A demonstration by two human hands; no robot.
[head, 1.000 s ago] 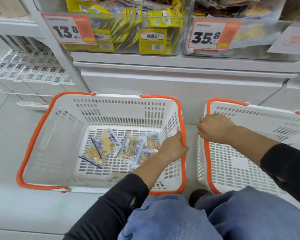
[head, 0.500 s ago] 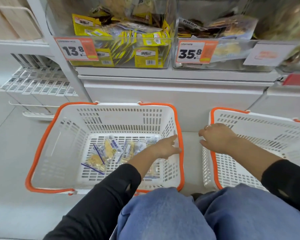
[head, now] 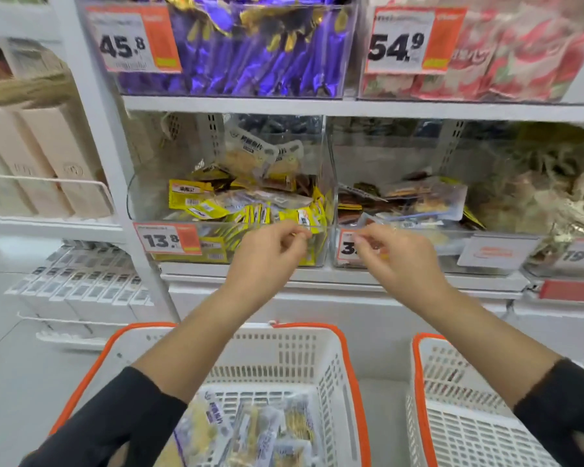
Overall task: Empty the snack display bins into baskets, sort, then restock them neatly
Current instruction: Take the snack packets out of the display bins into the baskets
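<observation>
Both hands are raised to the front lip of the lower shelf's clear display bins, which suggests the emptying step is in hand. The left hand (head: 267,254) hovers at the front wall of the 13.8 bin (head: 230,210), its fingers curled with thumb and fingertips drawn together as if pinching something small, though I cannot tell whether anything is actually in that grip. The right hand (head: 398,257) sits in front of the neighbouring bin (head: 402,203), covering part of its orange price tag; its fingers are also curled inward and its grip looks empty, but motion blur leaves that uncertain. The yellow snack packets (head: 196,197) lie heaped in the 13.8 bin, most stood on edge along the front wall with their long axes roughly upright and leaning, while a few on top lie flat with printed faces up and long axes running left to right. Clear pale packets (head: 250,153) stand taller behind them, tilted against the back. Below, 2 white baskets with orange rims wait on the floor directly under the hands, presumably so packets can drop straight down: the left basket (head: 300,358) already holds several clear packets, while the right basket (head: 452,399) shows none in its visible part.
</observation>
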